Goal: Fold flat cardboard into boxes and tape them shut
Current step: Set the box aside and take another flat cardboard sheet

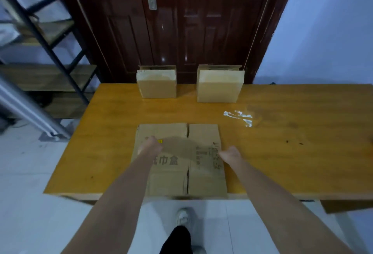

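My shoe [182, 216] shows on the pale floor [30, 173] below the near edge of the tabletop [282, 153]. Both my forearms reach forward over that edge.

The flat cardboard [205, 181] lies on the tabletop right at its near edge, printed side up, with a slit between its flaps running away from me down the middle. My left hand [151, 145] is over the cardboard's left half, towards its far end; its fingers curl downward, and I cannot tell whether they hold the sheet or only rest on it. A small yellow thing [160, 141] shows just beside that hand, too small to name. My right hand [231, 154] is at the cardboard's right edge, about midway along it, fingers also curled; whether that grip pinches the edge or merely touches it I cannot tell.

To my right of the cardboard the tabletop runs on bare and wide out to the frame edge. To my left there is a narrower strip before the tabletop's left edge.

Farther off, to the right, a crumpled scrap of clear tape [240, 117] lies on the wood, well apart from the cardboard. At the far edge stand two folded boxes, the left box [158, 88] and the right box [220, 90], apart from each other. Behind them is a dark door [191, 32]; a shelf [50, 76] stands off to the left.
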The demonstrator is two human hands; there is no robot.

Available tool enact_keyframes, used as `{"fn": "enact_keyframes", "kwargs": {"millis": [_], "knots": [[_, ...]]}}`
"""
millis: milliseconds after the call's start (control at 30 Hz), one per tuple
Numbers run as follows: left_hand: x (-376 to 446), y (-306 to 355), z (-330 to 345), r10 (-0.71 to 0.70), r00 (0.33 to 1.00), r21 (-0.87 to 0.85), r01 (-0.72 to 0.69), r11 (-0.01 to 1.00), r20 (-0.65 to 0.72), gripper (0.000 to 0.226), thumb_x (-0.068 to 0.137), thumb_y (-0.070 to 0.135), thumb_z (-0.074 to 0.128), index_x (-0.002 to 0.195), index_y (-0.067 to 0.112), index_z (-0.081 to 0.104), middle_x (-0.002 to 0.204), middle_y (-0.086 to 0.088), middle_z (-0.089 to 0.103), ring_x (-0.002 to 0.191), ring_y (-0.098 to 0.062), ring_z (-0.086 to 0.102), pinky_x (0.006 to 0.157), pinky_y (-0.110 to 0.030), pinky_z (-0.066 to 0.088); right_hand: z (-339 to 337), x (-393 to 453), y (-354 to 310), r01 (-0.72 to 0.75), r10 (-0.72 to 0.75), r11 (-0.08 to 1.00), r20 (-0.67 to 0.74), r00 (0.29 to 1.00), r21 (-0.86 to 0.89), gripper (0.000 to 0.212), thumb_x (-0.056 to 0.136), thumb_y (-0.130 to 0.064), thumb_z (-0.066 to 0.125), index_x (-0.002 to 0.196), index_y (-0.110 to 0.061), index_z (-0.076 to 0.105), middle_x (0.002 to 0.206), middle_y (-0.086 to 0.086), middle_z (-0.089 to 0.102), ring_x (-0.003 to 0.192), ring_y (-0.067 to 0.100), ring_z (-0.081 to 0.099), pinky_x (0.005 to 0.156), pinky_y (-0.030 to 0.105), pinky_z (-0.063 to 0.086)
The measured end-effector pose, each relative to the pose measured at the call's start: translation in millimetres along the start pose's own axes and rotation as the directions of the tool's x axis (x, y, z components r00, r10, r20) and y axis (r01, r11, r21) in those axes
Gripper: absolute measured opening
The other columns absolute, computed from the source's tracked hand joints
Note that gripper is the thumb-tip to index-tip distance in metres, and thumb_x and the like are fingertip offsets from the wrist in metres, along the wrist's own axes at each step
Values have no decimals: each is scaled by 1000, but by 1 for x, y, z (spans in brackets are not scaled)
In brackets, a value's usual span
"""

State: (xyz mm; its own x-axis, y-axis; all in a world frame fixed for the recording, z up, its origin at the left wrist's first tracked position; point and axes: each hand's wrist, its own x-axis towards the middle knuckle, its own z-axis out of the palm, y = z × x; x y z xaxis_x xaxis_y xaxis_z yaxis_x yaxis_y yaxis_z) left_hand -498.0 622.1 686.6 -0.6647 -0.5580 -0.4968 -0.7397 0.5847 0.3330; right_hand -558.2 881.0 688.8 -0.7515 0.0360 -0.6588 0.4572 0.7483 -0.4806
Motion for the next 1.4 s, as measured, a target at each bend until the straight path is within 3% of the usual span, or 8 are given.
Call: {"fn": "enact_keyframes", "kwargs": {"millis": [100, 200, 333, 533, 700, 900, 1100, 1400], "knots": [[-4, -28, 8, -52, 999, -8, 53, 999, 15, 46, 88, 30, 56, 125, 5, 47, 131, -18, 46, 113, -36, 52, 91, -40, 46, 18, -4, 22, 34, -34, 998, -7, 999, -52, 52, 91, -27, 57, 134, -3, 42, 118, 14, 58, 98, 28, 58, 72, 31, 48], [-7, -44, 7, -85, 996, 14, 85, 996, 17, 66, 87, 45, 59, 136, 7, 37, 139, -17, 39, 125, -35, 40, 98, -42, 39, 27, -6, 28, 40, -40, 999, -14, 999, -34, 59, 83, -30, 61, 134, -5, 46, 126, 12, 57, 110, 30, 56, 89, 36, 51], [-5, -57, -4, -181, 983, -40, 182, 983, 25, 75, 87, 46, 58, 142, 4, 30, 141, -19, 35, 129, -35, 36, 100, -41, 38, 36, -2, 24, 16, -17, 999, -16, 1000, -40, 60, 81, -32, 61, 132, -4, 46, 125, 14, 56, 111, 31, 56, 80, 34, 48], [29, -80, 3, -141, 980, -103, 155, 983, 138, 76, 70, 57, 66, 122, 1, 55, 120, -16, 58, 111, -34, 55, 91, -40, 48, 53, -18, 5, -6, -2, 994, -71, 997, -112, 80, 80, -39, 67, 143, -4, 32, 137, 15, 47, 125, 32, 45, 103, 41, 43], [27, -83, 5, -149, 974, -191, 181, 965, 169, 73, 74, 50, 68, 129, 5, 51, 133, -17, 51, 123, -35, 46, 101, -42, 42, 58, -35, -2, -23, 8, 988, -98, 995, -151, 82, 82, -44, 67, 143, -4, 29, 140, 16, 39, 130, 33, 35, 108, 41, 36], [61, -95, 19, -210, 946, -280, 277, 919, 246, 120, 45, 58, 82, 142, 4, 36, 145, -18, 39, 129, -37, 42, 104, -49, 40, 53, -40, 7, -130, 119, 989, -146, 982, -69, 101, 74, -57, 71, 146, -3, 24, 141, 18, 34, 130, 34, 35, 106, 42, 39], [6, -18, 7, -61, 977, -126, 88, 988, 206, 101, 75, 53, 73, 146, 2, 25, 156, -18, 13, 144, -34, 8, 114, -44, 24, 20, -58, 46, -245, 251, 968, -247, 936, 55, 99, 71, -65, 69, 140, -5, 32, 137, 18, 35, 126, 33, 37, 102, 39, 40], [-48, 103, 71, 267, 909, -276, -180, 944, 320, 102, 68, 36, 84, 143, -5, 27, 148, -18, 35, 134, -34, 37, 108, -41, 34, -40, -100, 141, -318, 466, 820, -233, 853, 476, 105, 57, -74, 67, 141, -19, 36, 143, 8, 38, 132, 27, 35, 109, 34, 34]]}}
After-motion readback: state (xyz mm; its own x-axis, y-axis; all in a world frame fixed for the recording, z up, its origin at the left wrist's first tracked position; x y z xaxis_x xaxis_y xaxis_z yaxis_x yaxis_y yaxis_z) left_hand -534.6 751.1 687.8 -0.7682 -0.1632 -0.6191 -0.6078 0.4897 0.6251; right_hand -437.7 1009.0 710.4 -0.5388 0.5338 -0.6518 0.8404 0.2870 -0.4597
